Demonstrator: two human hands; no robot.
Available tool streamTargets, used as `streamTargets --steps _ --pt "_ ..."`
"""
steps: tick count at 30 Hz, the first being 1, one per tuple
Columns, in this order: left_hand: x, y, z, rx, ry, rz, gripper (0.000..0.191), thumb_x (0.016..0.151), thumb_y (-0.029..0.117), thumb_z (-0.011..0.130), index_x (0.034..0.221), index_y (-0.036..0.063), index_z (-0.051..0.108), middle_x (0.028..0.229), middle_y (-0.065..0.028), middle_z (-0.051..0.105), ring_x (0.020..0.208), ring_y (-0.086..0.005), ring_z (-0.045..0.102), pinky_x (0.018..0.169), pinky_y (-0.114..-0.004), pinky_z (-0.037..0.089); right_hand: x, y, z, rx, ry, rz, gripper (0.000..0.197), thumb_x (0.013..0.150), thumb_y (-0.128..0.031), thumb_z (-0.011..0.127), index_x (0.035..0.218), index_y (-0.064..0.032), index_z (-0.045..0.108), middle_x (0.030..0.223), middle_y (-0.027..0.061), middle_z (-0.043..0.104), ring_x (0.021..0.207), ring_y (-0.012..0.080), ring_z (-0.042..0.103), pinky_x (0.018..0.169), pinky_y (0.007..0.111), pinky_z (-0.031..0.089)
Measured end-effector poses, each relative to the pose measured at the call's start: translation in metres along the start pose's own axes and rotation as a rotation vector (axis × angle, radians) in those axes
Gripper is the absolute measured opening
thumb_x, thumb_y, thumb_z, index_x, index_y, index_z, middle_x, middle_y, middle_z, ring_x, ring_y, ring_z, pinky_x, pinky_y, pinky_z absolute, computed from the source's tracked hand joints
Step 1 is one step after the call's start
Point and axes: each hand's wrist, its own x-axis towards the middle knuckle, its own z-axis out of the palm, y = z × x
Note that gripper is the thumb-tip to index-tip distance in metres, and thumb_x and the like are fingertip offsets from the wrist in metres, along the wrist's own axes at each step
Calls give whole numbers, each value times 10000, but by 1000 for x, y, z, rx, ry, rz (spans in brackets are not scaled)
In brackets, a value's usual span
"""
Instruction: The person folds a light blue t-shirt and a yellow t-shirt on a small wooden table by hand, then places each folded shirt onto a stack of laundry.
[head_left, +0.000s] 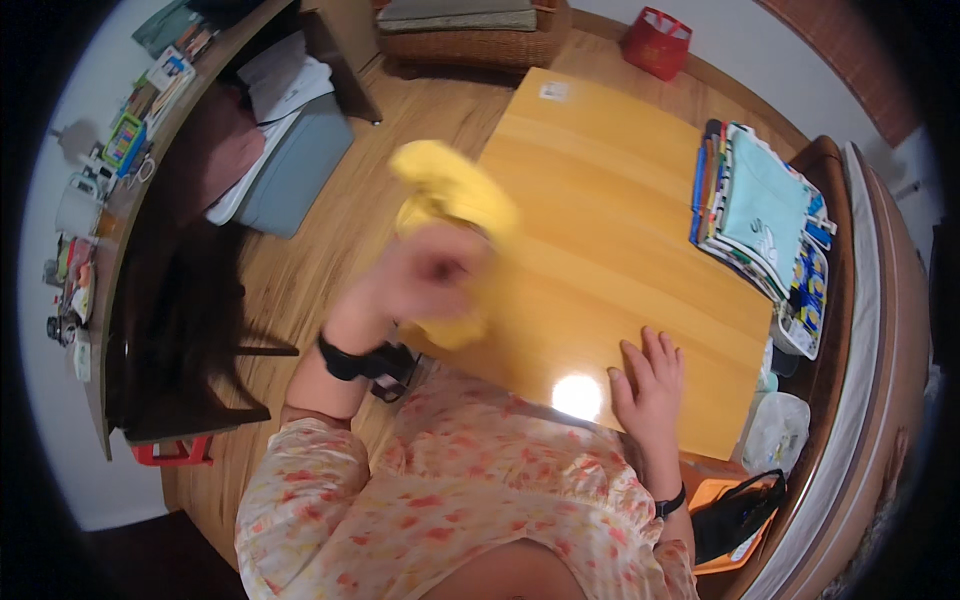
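A yellow cloth (457, 187), blurred by motion, hangs bunched from my left hand (427, 274), whose fingers are closed on it above the left edge of the wooden table (600, 202). Part of the cloth shows below the hand as well. My right hand (652, 382) lies palm down near the table's front right edge, fingers spread, with nothing in it. On the table's far right side is a stack of folded clothes (765, 202), a light turquoise one on top.
At the left stand a cluttered desk (169, 139), a dark chair (180, 337) and a grey-blue storage bin (292, 172). Right of the table are a white basket (802, 341) and an orange container (724, 495) with a black bag (739, 517). A red bag (656, 45) stands behind.
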Motion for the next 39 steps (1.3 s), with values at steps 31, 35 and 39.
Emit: streamTargets --steps 31,35,39 --pt "23 -53 85 617 -317 -252 261 921 235 756 1103 51 725 1148 -128 699 1082 -339 668 897 -421 547 16 47 -18 193 207 405 307 896 -62 656 1200 -30 685 1010 194 724 925 392 699 808 456 560" --pt "36 -32 86 542 -328 -447 293 947 279 736 1131 51 728 1140 -139 717 1105 -348 673 926 -433 551 23 46 -27 523 187 628 379 899 -166 753 1239 -13 684 1061 183 726 943 364 709 826 419 572" --pt "46 -76 92 621 -121 -41 322 949 293 733 1162 51 723 1193 -137 720 1155 -346 667 963 -424 549 31 40 -19 276 166 408 385 880 -220 797 1190 -10 709 1063 178 725 922 353 708 804 418 573"
